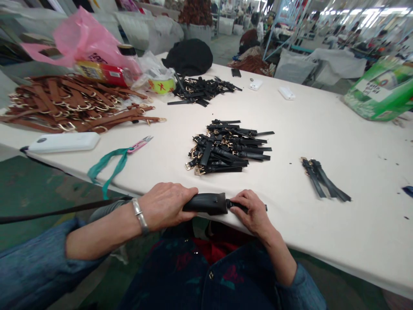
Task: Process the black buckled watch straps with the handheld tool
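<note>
At the table's near edge my left hand (167, 206) is wrapped round a black leather strap (209, 203). Its wide, folded-looking section points right, and a long dark band trails off left past my wrist. Just beyond the open end of that wide part, my right hand (251, 211) pinches a narrow black strap piece (238, 206). The two pieces meet or overlap there; how they join is hidden. Beyond my hands lies a pile of short black buckle straps (226, 148) with gold buckles. A few similar short straps (324, 178) lie apart to the right.
Pink thread snips (139, 145) with a green ribbon and a white power bank (64, 142) lie left. Behind them are brown straps (71, 101) and a pink bag (84, 36). More black straps (203, 89) and a black cap (189, 57) sit farther back; a green bag (380, 90) stands right.
</note>
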The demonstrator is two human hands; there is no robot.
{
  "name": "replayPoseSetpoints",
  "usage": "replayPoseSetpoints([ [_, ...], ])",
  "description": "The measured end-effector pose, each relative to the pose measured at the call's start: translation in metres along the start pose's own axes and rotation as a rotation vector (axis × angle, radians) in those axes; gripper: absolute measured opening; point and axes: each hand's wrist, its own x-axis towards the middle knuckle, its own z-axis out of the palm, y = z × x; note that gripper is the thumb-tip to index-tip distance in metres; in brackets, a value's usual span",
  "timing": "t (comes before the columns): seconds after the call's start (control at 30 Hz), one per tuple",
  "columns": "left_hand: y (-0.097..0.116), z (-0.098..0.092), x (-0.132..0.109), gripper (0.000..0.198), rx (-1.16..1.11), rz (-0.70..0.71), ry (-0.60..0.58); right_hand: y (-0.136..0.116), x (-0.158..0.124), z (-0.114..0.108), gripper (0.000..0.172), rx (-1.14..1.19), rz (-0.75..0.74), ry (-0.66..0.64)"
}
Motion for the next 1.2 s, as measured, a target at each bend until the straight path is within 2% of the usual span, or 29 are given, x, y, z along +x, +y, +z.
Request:
replayPoseSetpoints([
  [0.1, 0.000, 0.001, 0.004, 0.024, -0.002, -0.006, 0.024, -0.002, 0.001, -0.001, 0.017, -0.010, 0.005, 0.001],
  [0.27, -0.002, 0.005, -0.002, 0.025, -0.023, -0.051, 0.027, -0.002, 0.001, -0.002, 0.022, 0.008, 0.012, -0.002],
  [0.53, 0.000, 0.007, -0.004, 0.030, -0.062, -0.111, 0.016, 0.000, -0.004, -0.003, 0.035, 0.108, -0.018, 0.062],
  [0.87, -0.004, 0.004, -0.011, 0.032, 0.043, -0.152, 0.022, 0.002, -0.014, -0.010, 0.024, -0.027, 0.049, 0.079],
  [1.07, 0.024, -0.004, -0.017, 0.025, 0.015, -0.037, -0.009, 0.000, -0.012, -0.011, 0.021, -0.015, 0.063, 0.071],
  [1.2, 0.043, -0.005, -0.006, 0.023, 0.034, -0.002, -0.051, 0.001, -0.013, -0.011, 0.020, -0.002, 0.048, 0.075],
])
